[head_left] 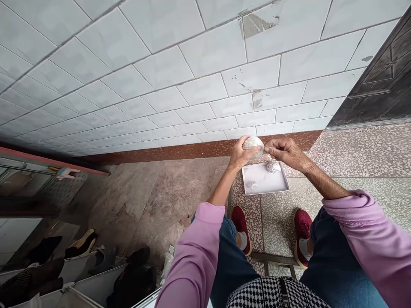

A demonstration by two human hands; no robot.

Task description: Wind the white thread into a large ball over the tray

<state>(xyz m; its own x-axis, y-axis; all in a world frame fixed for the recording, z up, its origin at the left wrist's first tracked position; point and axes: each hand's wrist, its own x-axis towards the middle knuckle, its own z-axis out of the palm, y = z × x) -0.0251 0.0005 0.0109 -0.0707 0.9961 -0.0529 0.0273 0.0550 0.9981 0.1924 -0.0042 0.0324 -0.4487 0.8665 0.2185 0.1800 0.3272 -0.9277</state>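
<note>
My left hand [240, 152] grips a whitish, silvery ball of thin thread or wire [253, 143], held out in front of me above the floor. My right hand [284, 150] is beside it, fingers pinched at the ball's right side, apparently on a fine strand. Below the hands a white square tray [266, 184] lies on the floor. It holds two smaller silvery balls, one at its far right corner [273, 166] and one near its left edge [252, 185].
I sit with my red shoes [240, 222] [302, 233] on a speckled floor. A white tiled wall with a brown base strip [180, 150] is ahead. A dark wooden door [382, 81] is at right. A shelf with dark shoes [48, 265] stands at lower left.
</note>
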